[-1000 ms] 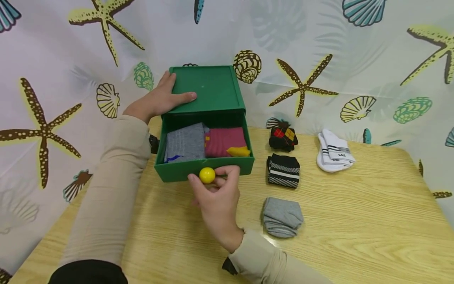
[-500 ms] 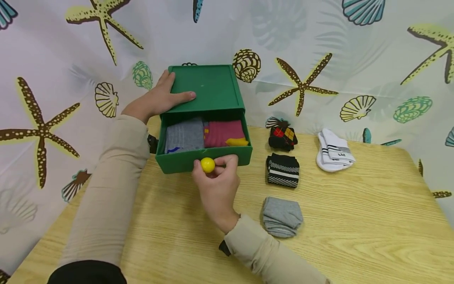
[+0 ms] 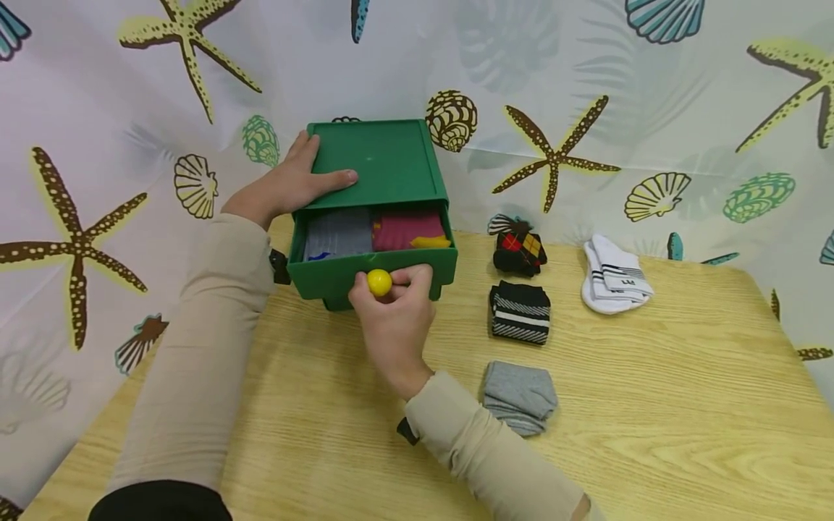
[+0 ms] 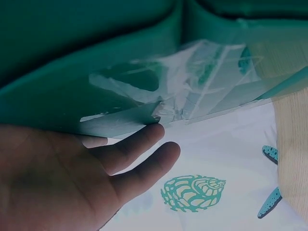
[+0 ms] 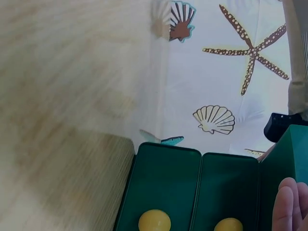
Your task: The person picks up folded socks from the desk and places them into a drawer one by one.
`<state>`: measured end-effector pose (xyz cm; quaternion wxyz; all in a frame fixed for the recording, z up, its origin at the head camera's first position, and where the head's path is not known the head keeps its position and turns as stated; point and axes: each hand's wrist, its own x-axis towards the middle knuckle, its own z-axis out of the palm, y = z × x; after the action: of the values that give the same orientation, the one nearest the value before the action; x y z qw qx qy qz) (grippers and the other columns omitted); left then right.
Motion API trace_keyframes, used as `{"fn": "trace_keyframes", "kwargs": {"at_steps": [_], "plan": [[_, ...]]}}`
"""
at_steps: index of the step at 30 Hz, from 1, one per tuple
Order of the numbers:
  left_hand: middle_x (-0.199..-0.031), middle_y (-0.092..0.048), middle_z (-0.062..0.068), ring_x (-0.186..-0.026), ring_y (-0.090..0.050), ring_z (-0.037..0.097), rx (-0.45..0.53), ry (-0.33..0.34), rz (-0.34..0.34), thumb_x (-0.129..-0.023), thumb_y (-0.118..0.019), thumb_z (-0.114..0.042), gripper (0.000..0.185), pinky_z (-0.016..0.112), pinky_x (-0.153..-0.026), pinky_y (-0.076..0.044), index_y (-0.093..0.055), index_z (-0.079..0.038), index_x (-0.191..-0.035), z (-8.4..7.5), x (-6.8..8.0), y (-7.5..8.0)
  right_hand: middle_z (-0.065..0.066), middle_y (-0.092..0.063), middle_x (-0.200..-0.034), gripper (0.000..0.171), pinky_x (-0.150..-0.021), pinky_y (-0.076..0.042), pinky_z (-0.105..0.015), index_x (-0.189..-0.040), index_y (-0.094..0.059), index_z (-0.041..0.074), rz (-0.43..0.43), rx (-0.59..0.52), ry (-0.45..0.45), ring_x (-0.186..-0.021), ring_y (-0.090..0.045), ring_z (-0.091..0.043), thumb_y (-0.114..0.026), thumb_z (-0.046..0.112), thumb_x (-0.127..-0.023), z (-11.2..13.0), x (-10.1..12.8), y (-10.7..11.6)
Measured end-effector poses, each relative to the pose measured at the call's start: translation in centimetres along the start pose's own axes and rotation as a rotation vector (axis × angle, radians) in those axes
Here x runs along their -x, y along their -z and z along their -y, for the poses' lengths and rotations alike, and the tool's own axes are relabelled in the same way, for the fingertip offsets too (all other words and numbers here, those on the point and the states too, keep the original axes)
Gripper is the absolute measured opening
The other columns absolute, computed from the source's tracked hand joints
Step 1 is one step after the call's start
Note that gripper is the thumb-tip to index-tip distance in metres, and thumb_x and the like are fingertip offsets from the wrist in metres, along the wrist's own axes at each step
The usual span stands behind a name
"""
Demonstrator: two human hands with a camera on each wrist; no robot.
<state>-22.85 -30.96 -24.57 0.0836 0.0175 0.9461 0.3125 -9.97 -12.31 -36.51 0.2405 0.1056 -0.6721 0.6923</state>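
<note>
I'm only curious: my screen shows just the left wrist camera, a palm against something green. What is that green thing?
Observer: It is a green drawer box on a wooden table; the left hand rests on its top.
Visitor: What is the other hand doing?
Observer: The right hand pinches the yellow knob on the drawer front.
Visitor: Is anything in the drawer?
Observer: It stands partly open, with folded grey socks and red socks side by side inside.
</note>
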Motion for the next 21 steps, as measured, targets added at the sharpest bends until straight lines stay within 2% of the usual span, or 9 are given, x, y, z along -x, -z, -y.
{"fn": "trace_keyframes", "kwargs": {"at_steps": [12,21], "plan": [[-0.162,0.031,0.004,-0.149,0.022,0.027,-0.009,0.0,0.003,-0.094,-0.049,-0.07,0.11,0.056,-0.119,0.0,0.019,-0.013,-0.159,0.0,0.2,0.1,-0.002,-0.059,-0.066,0.038,-0.053,-0.055,-0.028,-0.095,-0.043,0.01,0.028,0.028,-0.074,-0.056,-0.06,-0.013,-0.078,0.024,-0.087,-0.7,-2.8,-1.3],[-0.162,0.03,0.007,-0.15,0.022,0.027,-0.071,-0.015,0.036,-0.095,-0.047,-0.071,0.11,0.057,-0.119,0.001,0.02,-0.01,-0.158,0.0,0.2,0.5,-0.007,-0.062,-0.074,0.039,-0.055,-0.057,-0.029,-0.098,-0.041,0.01,0.075,0.009,-0.138,-0.055,-0.064,-0.015,-0.076,0.024,-0.09,-1.3,-4.9,-2.5]]}}
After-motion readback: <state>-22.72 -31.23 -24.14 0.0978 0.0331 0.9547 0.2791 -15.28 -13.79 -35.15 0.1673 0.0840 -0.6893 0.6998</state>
